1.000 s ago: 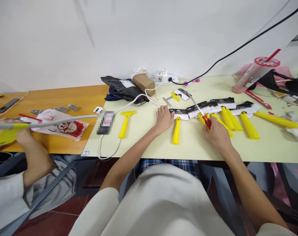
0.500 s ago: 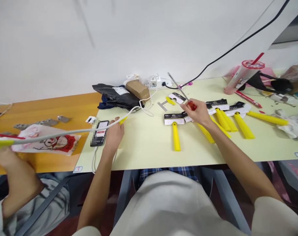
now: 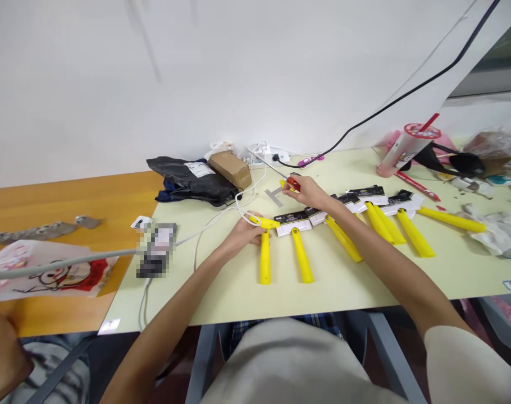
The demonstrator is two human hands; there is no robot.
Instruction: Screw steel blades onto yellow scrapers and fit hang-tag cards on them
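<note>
My left hand [image 3: 242,234] is closed on the head of a yellow T-shaped tool [image 3: 265,264], its handle pointing down toward the table's near edge. In my right hand [image 3: 308,193] is a screwdriver [image 3: 295,183] with a red handle. Its long metal shaft points up and left, above the table and ahead of my left hand. Just beyond my right hand lies a flat metal T-shaped piece [image 3: 274,197]. Right of the held tool lies another yellow-handled tool [image 3: 301,255] with a black-and-white card; several similar ones are partly covered by my right forearm.
A phone [image 3: 158,249] with a white cable lies to my left. Behind are a black plastic bag [image 3: 196,180], a brown box [image 3: 230,168] and a power strip [image 3: 281,154]. A drink cup [image 3: 407,148] and crumpled paper [image 3: 497,230] are at right. A person's arm [image 3: 5,348] shows at far left.
My left hand has moved right from beside the phone to the yellow tool's present spot. My right hand has shifted left with the screwdriver. The camera view has also shifted.
</note>
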